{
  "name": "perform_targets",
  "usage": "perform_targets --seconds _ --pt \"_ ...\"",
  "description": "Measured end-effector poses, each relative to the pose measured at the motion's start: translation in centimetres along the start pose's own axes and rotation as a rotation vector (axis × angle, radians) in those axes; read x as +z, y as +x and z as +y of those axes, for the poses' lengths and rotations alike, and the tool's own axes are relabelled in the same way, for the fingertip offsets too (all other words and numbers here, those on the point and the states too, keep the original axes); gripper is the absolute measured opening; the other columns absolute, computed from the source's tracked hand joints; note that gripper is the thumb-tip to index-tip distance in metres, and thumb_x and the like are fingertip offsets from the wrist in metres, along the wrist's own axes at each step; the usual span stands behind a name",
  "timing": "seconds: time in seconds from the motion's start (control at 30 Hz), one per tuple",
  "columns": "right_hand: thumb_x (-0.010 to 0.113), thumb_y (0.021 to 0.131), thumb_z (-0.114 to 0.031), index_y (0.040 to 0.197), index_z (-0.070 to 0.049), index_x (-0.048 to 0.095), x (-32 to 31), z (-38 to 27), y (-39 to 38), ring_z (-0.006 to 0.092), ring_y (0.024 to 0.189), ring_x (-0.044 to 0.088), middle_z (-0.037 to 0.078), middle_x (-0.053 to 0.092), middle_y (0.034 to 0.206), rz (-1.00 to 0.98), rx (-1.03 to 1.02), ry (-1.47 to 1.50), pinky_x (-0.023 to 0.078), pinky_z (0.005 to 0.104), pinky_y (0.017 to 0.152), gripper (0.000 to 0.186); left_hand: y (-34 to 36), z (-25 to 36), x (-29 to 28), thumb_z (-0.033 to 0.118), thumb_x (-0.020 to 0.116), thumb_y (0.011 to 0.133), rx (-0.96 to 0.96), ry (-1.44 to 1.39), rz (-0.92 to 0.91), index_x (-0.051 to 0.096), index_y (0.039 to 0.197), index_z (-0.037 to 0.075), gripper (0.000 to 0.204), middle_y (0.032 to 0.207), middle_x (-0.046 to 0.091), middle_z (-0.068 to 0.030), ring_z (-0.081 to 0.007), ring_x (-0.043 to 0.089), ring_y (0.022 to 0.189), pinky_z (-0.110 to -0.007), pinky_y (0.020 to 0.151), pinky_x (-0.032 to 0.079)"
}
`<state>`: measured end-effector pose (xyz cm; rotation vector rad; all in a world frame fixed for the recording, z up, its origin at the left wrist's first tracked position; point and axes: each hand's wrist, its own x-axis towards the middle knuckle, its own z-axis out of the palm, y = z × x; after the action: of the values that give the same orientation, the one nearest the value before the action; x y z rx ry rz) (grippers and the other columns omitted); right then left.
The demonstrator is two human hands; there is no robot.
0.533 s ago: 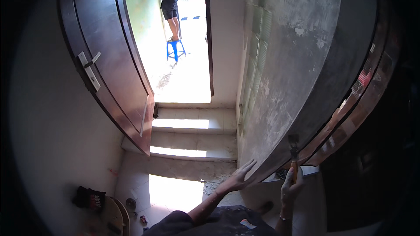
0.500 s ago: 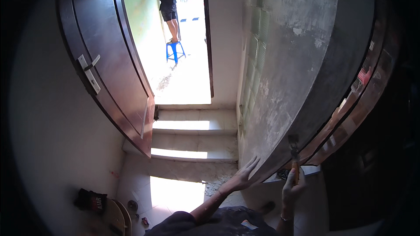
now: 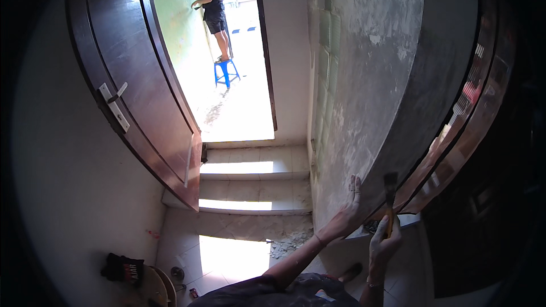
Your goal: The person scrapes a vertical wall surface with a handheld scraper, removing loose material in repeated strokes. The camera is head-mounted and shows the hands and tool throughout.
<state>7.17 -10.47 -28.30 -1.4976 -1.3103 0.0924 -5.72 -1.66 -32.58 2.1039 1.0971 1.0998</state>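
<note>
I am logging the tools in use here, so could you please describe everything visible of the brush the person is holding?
The brush is a narrow flat paintbrush with a dark bristle head on top and a yellowish handle below. The right hand grips the handle in a fist and holds the brush upright, bristles up, close to the rough grey wall. Whether the bristles touch the wall cannot be told. The left hand rests flat on the wall beside it.

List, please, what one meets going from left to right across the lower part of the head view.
Black bag on the floor → sunlit floor tiles → left hand flat on the rough grey wall → paintbrush held upright in the right hand → dark shelving.
</note>
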Motion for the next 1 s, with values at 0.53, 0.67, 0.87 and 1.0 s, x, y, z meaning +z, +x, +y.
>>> perform_targets --seconds 0.53,0.67,0.87,1.0 --pt "0.061 0.099 -0.019 0.111 0.005 0.070 -0.1 -2.2 0.2 0.0414 0.085 0.071 0.025 0.071 0.091 0.012 0.052 -0.152 0.056 0.0454 0.070 0.028 12.9 7.3 -8.6 0.032 0.049 0.104 0.312 -0.046 0.262 0.001 0.154 -0.014 0.083 0.159 0.004 -0.0417 -0.0475 0.002 0.152 -0.046 0.124 0.011" --pt "0.056 0.102 -0.016 0.114 0.010 0.067 -0.6 -2.1 0.8 0.0377 0.097 0.072 0.027 0.072 0.101 -0.026 0.004 -0.076 0.056 0.0419 0.078 0.030 19.4 13.4 -14.1 0.034 0.053 0.102 0.508 0.115 0.425 0.002 0.153 -0.016 0.087 0.158 0.003 -0.0435 -0.0526 0.003 0.150 -0.049 0.124 0.011" --pt "0.055 0.102 -0.015 0.112 0.012 0.065 -0.2 -2.5 0.3 0.0418 0.085 0.071 0.027 0.070 0.092 -0.057 0.094 -0.066 0.054 0.0422 0.072 0.031 24.0 21.4 -15.2 0.026 0.058 0.099 0.457 0.055 0.727 0.017 0.150 -0.018 0.079 0.154 0.012 -0.0460 -0.0593 0.015 0.145 -0.056 0.121 0.022" --pt "0.055 0.102 -0.017 0.105 0.012 0.065 0.2 -1.3 0.0 0.0417 0.077 0.068 0.025 0.068 0.084 -0.020 0.009 -0.110 0.051 0.0425 0.065 0.030 25.2 22.0 -14.2 0.020 0.058 0.099 0.568 0.097 0.953 0.031 0.147 -0.016 0.066 0.152 0.026 -0.0430 -0.0585 0.030 0.141 -0.057 0.115 0.036"
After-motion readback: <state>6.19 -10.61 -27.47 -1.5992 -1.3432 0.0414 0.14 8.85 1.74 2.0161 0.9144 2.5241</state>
